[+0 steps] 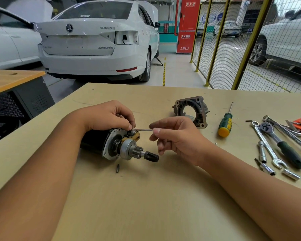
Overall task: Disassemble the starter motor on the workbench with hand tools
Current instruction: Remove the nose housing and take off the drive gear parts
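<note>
The black-bodied starter motor with its silver pinion end (118,146) lies on the tan surface (146,197), centre-left. The left hand (109,115) grips its top; the right hand (174,136) pinches a thin steel rod (142,130) at the motor's fork. The detached grey cast housing (191,110) stands farther right.

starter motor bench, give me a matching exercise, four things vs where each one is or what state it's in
Things:
1. rod
2. housing
3. screwdriver
4. bit

Places or states:
A. lies on the bench just in front of the motor
B. pinched by the right hand
C. lies between housing and wrenches
D. stands detached behind the right hand

Pairs: 1-B, 2-D, 3-C, 4-A
</note>
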